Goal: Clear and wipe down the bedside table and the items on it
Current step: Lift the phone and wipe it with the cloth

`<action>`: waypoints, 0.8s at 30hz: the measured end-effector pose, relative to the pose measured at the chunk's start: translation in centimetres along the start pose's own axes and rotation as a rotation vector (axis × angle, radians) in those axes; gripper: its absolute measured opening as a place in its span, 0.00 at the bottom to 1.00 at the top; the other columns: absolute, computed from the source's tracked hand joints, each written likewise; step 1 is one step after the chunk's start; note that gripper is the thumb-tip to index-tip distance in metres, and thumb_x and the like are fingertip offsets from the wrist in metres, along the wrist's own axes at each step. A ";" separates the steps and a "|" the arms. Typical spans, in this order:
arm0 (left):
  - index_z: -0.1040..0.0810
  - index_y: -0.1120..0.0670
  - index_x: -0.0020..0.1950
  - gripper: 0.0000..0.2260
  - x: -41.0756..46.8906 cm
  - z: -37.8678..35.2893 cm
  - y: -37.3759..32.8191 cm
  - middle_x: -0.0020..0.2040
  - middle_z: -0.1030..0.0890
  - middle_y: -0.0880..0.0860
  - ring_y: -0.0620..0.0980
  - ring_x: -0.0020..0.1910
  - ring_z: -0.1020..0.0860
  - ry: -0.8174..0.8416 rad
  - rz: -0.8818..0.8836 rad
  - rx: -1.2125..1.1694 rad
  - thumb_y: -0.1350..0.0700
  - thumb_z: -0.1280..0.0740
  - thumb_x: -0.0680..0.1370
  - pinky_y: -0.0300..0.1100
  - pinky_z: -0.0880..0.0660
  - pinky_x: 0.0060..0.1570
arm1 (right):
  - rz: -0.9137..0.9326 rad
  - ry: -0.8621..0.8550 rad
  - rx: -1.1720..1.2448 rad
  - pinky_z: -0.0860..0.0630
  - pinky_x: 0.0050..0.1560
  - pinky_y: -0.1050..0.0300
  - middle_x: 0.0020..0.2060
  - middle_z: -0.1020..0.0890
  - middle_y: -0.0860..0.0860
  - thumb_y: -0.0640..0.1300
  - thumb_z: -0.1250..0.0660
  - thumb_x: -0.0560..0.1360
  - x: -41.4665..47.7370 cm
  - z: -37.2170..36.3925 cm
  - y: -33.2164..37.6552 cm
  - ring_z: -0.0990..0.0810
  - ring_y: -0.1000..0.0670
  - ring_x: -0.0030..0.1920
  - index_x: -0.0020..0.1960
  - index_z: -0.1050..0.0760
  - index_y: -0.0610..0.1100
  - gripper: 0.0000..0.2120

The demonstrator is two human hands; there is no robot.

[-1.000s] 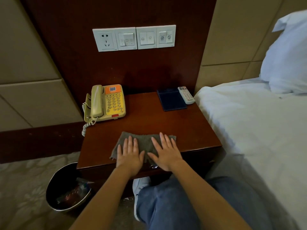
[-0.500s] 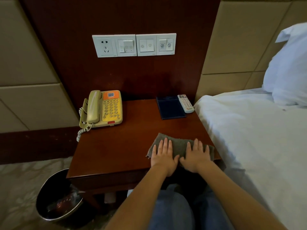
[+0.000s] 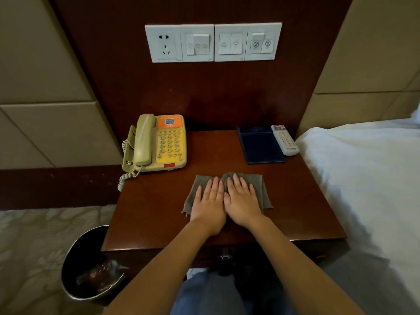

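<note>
A dark wooden bedside table stands against the wall panel. A grey cloth lies spread at its middle. My left hand and my right hand rest flat on the cloth side by side, fingers stretched out, palms pressing down. A beige and yellow telephone sits at the back left, its coiled cord hanging over the edge. At the back right lie a dark blue folder and, touching its right side, a white remote control.
A bed with white sheets borders the table on the right. A black waste bin with rubbish in it stands on the carpet at the table's front left corner. A socket and switch panel is on the wall above.
Both hands slid the cloth from the table's front left to its front right edge, then back toward the middle and farther from the front edge. The camera has moved closer.
</note>
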State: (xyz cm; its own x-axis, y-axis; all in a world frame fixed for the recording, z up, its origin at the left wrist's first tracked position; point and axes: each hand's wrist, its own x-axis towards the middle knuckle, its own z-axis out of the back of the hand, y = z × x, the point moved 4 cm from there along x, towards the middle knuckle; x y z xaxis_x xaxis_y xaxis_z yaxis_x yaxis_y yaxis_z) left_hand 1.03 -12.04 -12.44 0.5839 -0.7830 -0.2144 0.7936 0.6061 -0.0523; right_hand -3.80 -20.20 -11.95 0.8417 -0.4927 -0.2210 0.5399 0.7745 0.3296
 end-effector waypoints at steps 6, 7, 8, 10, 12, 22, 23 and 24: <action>0.66 0.56 0.77 0.29 5.4 1.2 2.9 0.77 0.66 0.52 0.49 0.76 0.66 -0.026 -0.014 0.019 0.52 0.52 0.82 0.48 0.63 0.74 | 0.042 -0.036 -0.011 0.63 0.75 0.52 0.78 0.58 0.47 0.47 0.56 0.83 5.8 1.2 1.3 0.60 0.50 0.77 0.78 0.57 0.42 0.26; 0.66 0.56 0.77 0.29 6.3 1.4 3.4 0.77 0.66 0.52 0.49 0.76 0.66 -0.029 -0.007 0.022 0.52 0.52 0.82 0.48 0.63 0.74 | 0.046 -0.038 -0.018 0.63 0.75 0.52 0.78 0.57 0.47 0.47 0.56 0.83 7.0 1.4 1.6 0.60 0.50 0.77 0.78 0.57 0.42 0.26; 0.66 0.56 0.77 0.29 7.3 1.6 3.8 0.77 0.66 0.52 0.49 0.76 0.65 -0.033 0.003 0.020 0.52 0.52 0.82 0.49 0.62 0.75 | 0.053 -0.039 -0.025 0.62 0.75 0.52 0.78 0.57 0.46 0.47 0.56 0.83 8.3 1.6 1.8 0.59 0.50 0.77 0.78 0.57 0.41 0.26; 0.66 0.57 0.76 0.29 9.5 2.2 4.5 0.77 0.67 0.53 0.50 0.76 0.65 -0.035 0.030 0.019 0.52 0.52 0.82 0.49 0.62 0.75 | 0.061 -0.026 -0.031 0.62 0.75 0.52 0.78 0.57 0.46 0.46 0.56 0.83 10.9 2.1 2.0 0.59 0.49 0.77 0.78 0.57 0.41 0.26; 0.67 0.57 0.76 0.30 11.9 2.9 5.0 0.76 0.67 0.53 0.51 0.76 0.66 -0.025 0.057 0.015 0.52 0.51 0.82 0.49 0.62 0.74 | 0.050 -0.005 -0.024 0.62 0.75 0.52 0.78 0.58 0.46 0.46 0.56 0.83 13.6 2.9 2.0 0.59 0.49 0.77 0.78 0.57 0.41 0.26; 0.66 0.57 0.76 0.31 20.9 5.0 7.2 0.77 0.65 0.54 0.51 0.76 0.64 -0.025 0.100 0.000 0.52 0.49 0.82 0.50 0.62 0.74 | 0.016 -0.052 -0.038 0.60 0.76 0.51 0.78 0.55 0.48 0.47 0.57 0.82 22.7 4.9 1.2 0.57 0.50 0.77 0.78 0.56 0.43 0.26; 0.65 0.57 0.76 0.31 21.4 5.0 7.4 0.77 0.65 0.53 0.51 0.76 0.64 -0.028 0.096 0.002 0.52 0.49 0.82 0.50 0.62 0.74 | 0.010 -0.069 -0.032 0.60 0.76 0.51 0.78 0.53 0.48 0.47 0.57 0.82 23.1 4.9 1.1 0.56 0.50 0.77 0.78 0.55 0.44 0.26; 0.65 0.57 0.77 0.31 21.8 5.1 7.5 0.77 0.64 0.53 0.51 0.76 0.63 -0.031 0.093 0.001 0.53 0.49 0.82 0.50 0.62 0.74 | 0.002 -0.086 -0.022 0.60 0.76 0.51 0.78 0.52 0.49 0.47 0.56 0.82 23.3 5.0 1.0 0.55 0.50 0.77 0.78 0.54 0.45 0.26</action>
State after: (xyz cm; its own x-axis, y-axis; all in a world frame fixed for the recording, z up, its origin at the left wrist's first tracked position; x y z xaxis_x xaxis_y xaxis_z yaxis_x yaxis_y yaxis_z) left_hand 20.57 -25.24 -12.49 0.6600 -0.7274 -0.1878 0.7359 0.6763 -0.0327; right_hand 16.45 -32.86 -12.20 0.8410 -0.5225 -0.1401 0.5385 0.7837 0.3096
